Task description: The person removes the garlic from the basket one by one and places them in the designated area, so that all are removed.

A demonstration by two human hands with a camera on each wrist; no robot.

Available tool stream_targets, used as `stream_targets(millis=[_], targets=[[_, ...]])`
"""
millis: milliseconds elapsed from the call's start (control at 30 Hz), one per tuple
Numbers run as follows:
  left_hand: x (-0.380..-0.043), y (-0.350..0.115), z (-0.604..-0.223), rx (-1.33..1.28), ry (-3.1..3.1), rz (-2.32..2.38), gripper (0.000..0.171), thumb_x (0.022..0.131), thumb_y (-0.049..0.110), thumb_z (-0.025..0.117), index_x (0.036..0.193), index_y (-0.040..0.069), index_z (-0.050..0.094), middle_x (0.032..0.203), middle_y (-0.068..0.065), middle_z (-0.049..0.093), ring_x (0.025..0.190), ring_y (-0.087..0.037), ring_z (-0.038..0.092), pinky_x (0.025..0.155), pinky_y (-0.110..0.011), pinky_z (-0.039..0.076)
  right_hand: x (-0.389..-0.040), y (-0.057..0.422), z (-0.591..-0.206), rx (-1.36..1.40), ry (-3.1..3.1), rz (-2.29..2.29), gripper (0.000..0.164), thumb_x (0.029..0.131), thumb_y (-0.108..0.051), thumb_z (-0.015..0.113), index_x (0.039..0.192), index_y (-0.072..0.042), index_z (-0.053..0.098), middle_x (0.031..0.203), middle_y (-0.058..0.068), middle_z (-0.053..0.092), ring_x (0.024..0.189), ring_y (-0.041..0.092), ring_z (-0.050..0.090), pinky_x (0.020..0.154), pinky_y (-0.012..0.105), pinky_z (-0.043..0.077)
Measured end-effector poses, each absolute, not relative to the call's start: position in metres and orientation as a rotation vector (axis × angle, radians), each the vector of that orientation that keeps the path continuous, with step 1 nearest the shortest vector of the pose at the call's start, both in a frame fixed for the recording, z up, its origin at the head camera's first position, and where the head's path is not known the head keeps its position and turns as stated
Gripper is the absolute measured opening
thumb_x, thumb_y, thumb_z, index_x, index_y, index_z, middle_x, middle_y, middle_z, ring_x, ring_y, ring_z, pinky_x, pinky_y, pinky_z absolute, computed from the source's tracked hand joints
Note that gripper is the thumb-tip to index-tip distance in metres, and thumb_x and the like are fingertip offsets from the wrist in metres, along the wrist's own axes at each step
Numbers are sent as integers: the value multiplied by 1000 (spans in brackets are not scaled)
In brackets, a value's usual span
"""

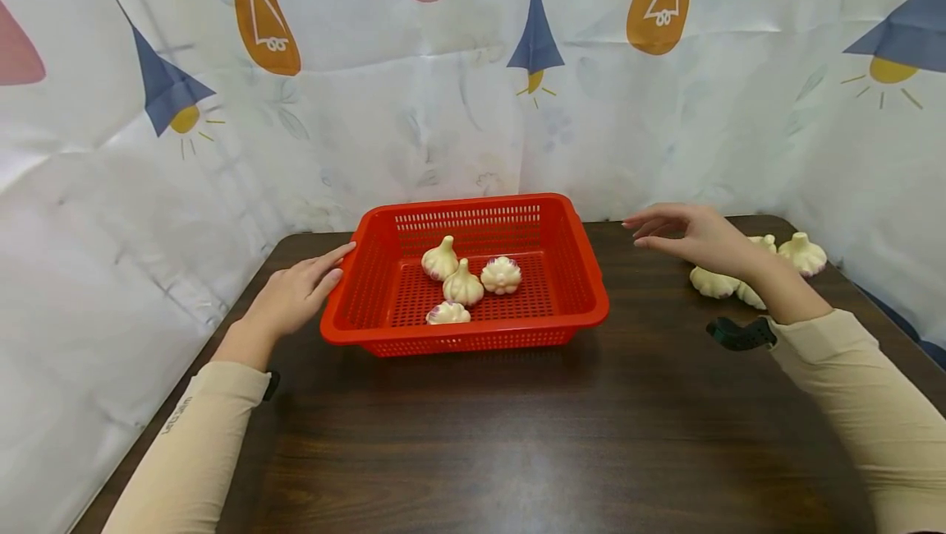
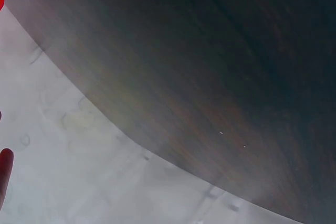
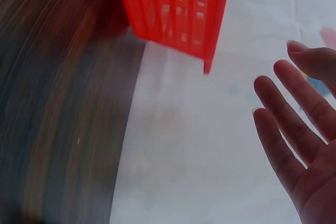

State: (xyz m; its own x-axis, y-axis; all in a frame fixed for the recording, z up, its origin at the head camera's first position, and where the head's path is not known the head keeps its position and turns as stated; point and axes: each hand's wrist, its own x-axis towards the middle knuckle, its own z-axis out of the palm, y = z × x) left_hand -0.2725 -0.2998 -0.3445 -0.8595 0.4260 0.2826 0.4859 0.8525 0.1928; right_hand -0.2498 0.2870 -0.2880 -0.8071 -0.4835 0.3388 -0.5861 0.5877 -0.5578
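A red plastic basket [image 1: 473, 337] with slotted walls stands on the dark table. Several garlic bulbs [image 1: 463, 286] lie inside it, toward the left and middle of its floor. My left hand [image 1: 296, 292] rests with loosely extended fingers at the basket's left rim. To the right of the basket, my right hand [image 1: 691, 237] hovers above the table, fingers loosely bent, holding nothing. In the right wrist view its fingers [image 3: 286, 124] are spread apart beside the basket wall [image 3: 173, 9]. Behind the right wrist are more garlic bulbs [image 1: 801, 255], partly hidden by the forearm.
The dark wooden table [image 1: 473, 452] runs back to a white curtain [image 1: 458, 123] printed with lamps and bulbs. On the left, the curtain hangs close along the table's edge. A dark strap [image 1: 739, 334] sits on the right wrist.
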Motion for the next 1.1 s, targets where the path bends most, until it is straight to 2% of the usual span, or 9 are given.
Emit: stream_targets(millis=[200,267,433,633,833,1100], targets=[[-273,-299,-344,-694,-2808,-374,54,111,39,38,161,17,36,146,-27,52,126,-48,52,99,-67,43,-261,264,-289,1004,-2620,1030,35,95,2,70,130,-4,69,116,10,74,99,20,72,84,20,53],[-273,-299,-344,-693,-2810,-371,54,111,39,38,161,17,36,147,-27,52,127,-48,52,99,-67,43,-265,256,-289,1023,-2620,1023,35,95,1,71,130,-3,69,115,11,74,99,23,72,85,23,54],[-273,-298,-345,-697,-2815,-369,54,111,39,39,161,18,37,146,-27,52,126,-48,53,98,-67,43,-276,235,-292,1075,-2651,1003,36,94,0,73,130,0,68,114,14,74,101,26,71,86,40,57],[-272,-299,-345,-692,-2810,-369,54,111,39,38,161,18,36,146,-27,52,126,-48,53,98,-67,43,-287,211,-293,1222,-2666,815,35,92,0,74,127,-2,70,118,14,72,95,25,66,77,40,56],[-271,-298,-343,-681,-2812,-378,54,111,39,38,161,19,36,146,-27,52,125,-48,53,98,-67,43,-297,190,-290,1306,-2744,740,37,92,-2,75,129,-5,70,128,12,69,117,33,63,97,53,53],[-271,-299,-341,-673,-2825,-358,55,111,40,38,161,18,36,148,-26,51,127,-48,52,100,-66,43,-308,172,-289,1440,-2842,583,40,91,-3,77,130,-6,70,128,7,69,120,31,61,101,51,50]])
